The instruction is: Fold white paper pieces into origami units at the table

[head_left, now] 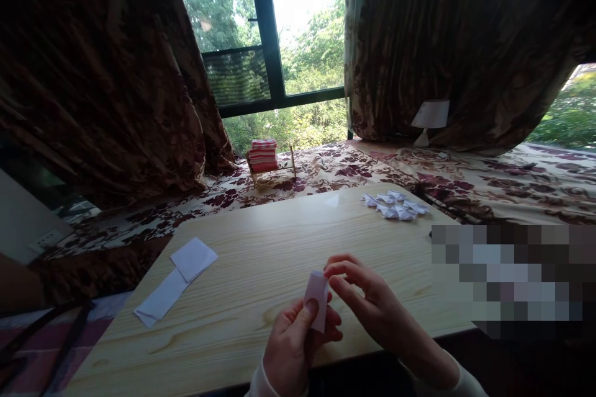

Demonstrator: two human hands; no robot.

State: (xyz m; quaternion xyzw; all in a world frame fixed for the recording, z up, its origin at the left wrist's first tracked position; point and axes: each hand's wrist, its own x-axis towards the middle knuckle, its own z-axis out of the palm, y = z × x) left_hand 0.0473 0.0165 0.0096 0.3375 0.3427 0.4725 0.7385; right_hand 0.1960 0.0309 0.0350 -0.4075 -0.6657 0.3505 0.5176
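A small strip of folded white paper (317,290) stands tilted above the near part of the table. My left hand (298,329) is closed around its lower part, with the thumb pressed flat on the front face. At the paper's upper right corner, the bent fingertips and thumb of my right hand (363,298) come together on the edge. To the left lie a folded paper square (194,258) and longer paper strips (162,299), partly overlapping. Several small folded paper pieces (395,206) sit grouped at the table's far right corner.
The pale wooden table (242,242) has rounded corners. Behind it, a flowered cloth surface holds a small rack with red-striped folded cloths (264,156) and a white lamp (431,116). Dark curtains (419,31) flank the window. A blurred-out patch covers the right side.
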